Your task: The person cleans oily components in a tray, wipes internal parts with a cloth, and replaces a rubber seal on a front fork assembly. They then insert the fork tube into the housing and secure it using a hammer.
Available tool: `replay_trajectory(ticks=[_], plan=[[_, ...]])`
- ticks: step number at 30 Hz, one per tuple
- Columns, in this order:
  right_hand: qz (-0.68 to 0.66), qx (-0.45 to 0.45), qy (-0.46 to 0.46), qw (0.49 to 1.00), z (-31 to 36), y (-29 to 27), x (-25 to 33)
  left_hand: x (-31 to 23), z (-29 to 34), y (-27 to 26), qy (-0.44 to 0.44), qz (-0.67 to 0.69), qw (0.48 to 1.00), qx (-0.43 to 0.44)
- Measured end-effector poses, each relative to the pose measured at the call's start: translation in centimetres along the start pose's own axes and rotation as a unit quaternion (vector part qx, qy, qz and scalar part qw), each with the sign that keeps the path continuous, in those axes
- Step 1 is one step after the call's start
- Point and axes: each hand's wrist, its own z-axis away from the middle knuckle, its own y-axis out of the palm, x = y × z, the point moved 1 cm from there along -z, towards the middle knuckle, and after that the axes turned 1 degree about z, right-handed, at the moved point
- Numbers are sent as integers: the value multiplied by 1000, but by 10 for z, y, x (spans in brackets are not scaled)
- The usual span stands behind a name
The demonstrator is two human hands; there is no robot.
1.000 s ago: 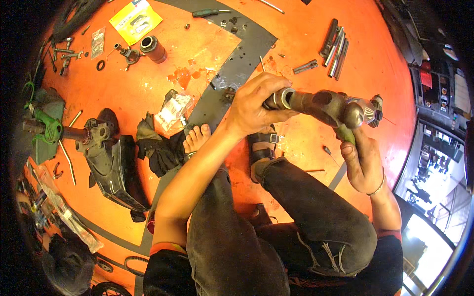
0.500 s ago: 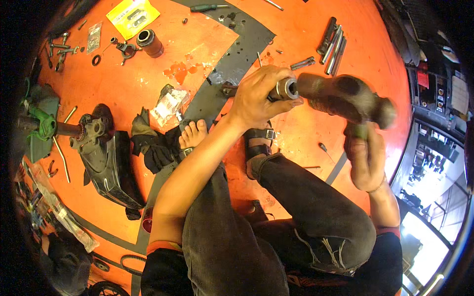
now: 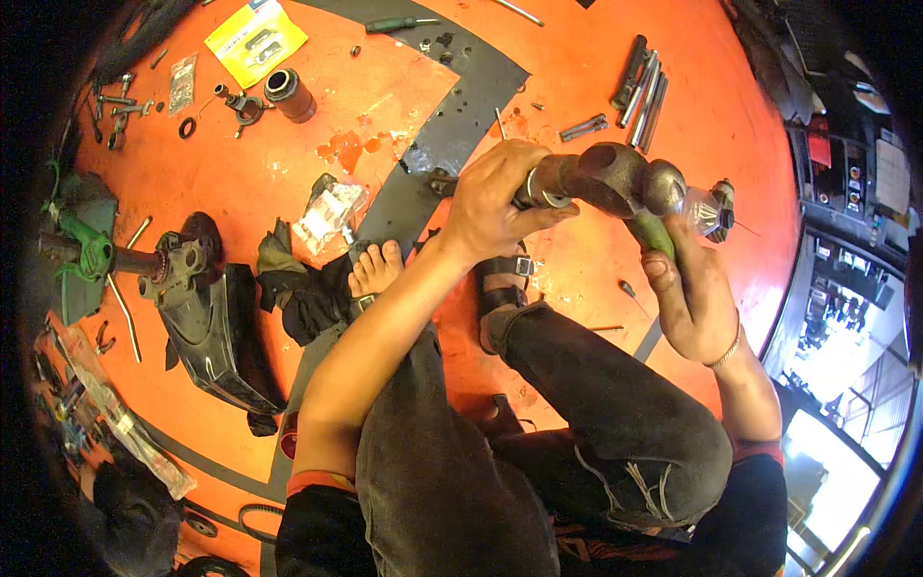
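Note:
My left hand point(image 3: 495, 197) is wrapped round a dark metal tube point(image 3: 535, 196) with a shiny ringed end, held above the floor over my feet. Most of the tube is hidden by the fingers. Closed on the green handle of a ball-peen hammer, my right hand point(image 3: 700, 300) is to the right. The dark head of the hammer point(image 3: 615, 178) lies across the tube's end and seems to touch it. The hammer's rounded peen points right, toward a metal part in clear plastic point(image 3: 713, 210).
Several metal tubes point(image 3: 642, 96) lie at the far right, beside a short metal piece point(image 3: 584, 127). Far left are a black cylinder point(image 3: 290, 95), a yellow packet point(image 3: 256, 44) and a screwdriver point(image 3: 402, 24). A fork assembly with black cover point(image 3: 216, 327) lies left, near a dark cloth point(image 3: 288, 279).
The hammer has swung left and up, from a gap right of the tube to its end. My right hand moved with it. The left hand keeps its grip, nearly in place.

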Motion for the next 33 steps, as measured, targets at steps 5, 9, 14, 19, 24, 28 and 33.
replay_trajectory(ticks=[5, 9, 14, 19, 24, 28, 33], plan=[[-3, 12, 10, 1000, -1, -1, 3, 1, 5, -3, -33, -6, 999, 34], [-12, 12, 1, 1000, -3, -1, 2, 1, 11, -8, -152, 52, 987, 4], [18, 15, -1, 1000, 5, -2, 0, 3, 10, -5, -51, 7, 998, 19], [7, 30, 12, 999, 6, 0, 1, 2, 11, -6, -12, -21, 999, 29], [14, 19, 11, 1000, 7, -1, -1, 2, 8, -5, -12, -13, 1000, 22], [3, 34, 14, 999, 5, 1, 1, -3, 3, -7, 8, -10, 1000, 13], [3, 29, 10, 1000, 3, 1, 5, -4, -3, -8, 30, -28, 999, 35]])
